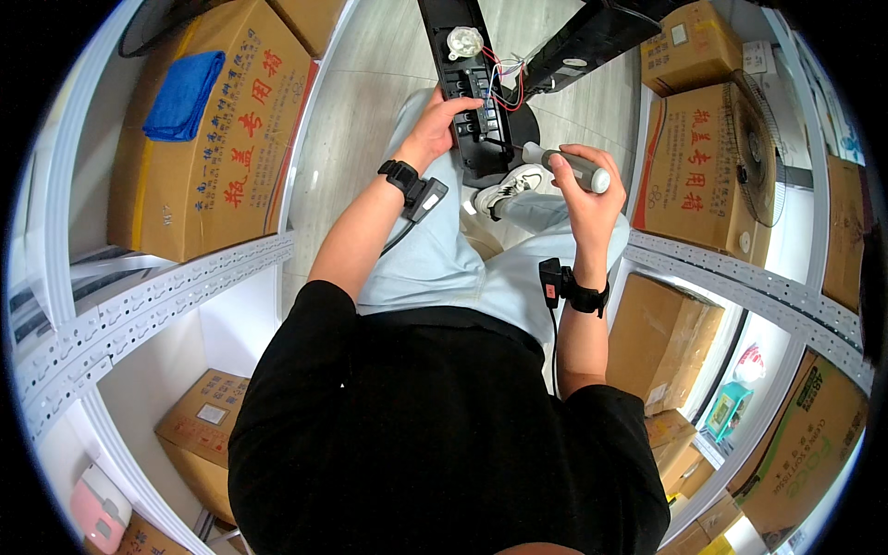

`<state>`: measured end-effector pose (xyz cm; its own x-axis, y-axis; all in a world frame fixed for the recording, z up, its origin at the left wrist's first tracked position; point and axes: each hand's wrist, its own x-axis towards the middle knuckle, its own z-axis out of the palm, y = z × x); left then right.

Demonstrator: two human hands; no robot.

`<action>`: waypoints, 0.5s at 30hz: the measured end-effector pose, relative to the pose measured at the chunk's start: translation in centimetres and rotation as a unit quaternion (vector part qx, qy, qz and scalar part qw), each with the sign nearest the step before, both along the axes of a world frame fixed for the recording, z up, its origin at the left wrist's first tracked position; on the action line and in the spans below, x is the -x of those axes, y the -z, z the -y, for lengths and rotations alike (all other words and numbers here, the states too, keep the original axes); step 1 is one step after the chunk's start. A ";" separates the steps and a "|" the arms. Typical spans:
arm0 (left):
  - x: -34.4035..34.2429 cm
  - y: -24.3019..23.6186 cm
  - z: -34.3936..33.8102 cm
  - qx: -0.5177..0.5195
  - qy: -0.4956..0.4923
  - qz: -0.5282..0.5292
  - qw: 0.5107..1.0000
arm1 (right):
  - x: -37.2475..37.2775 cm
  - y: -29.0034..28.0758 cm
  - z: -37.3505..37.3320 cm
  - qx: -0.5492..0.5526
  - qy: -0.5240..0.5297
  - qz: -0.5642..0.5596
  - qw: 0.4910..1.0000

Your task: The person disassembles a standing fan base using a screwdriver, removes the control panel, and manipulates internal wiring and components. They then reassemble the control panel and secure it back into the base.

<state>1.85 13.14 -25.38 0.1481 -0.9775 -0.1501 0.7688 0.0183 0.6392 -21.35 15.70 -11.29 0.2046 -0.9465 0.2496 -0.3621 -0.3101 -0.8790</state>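
One screwdriver clamped in right grip, left grip clamping black panel, top cropped

Storeroom, judged by its stock: perforated metal shelving stood at nine and three o'clock; large brown cartons occupied it at two, four, eight and ten; grey floor tiles lay toward twelve.
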 end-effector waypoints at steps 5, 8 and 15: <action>0.1 -0.3 -0.2 -0.017 0.000 0.005 1.000 | 0.0 -0.3 0.1 0.001 -0.014 -0.015 1.000; 0.3 -0.5 -0.2 -0.004 0.002 0.010 1.000 | -0.2 -0.6 0.1 0.002 -0.025 -0.027 0.999; 0.1 -0.2 -0.2 0.012 0.006 0.013 1.000 | -0.6 -1.6 -0.2 0.023 -0.023 -0.045 0.998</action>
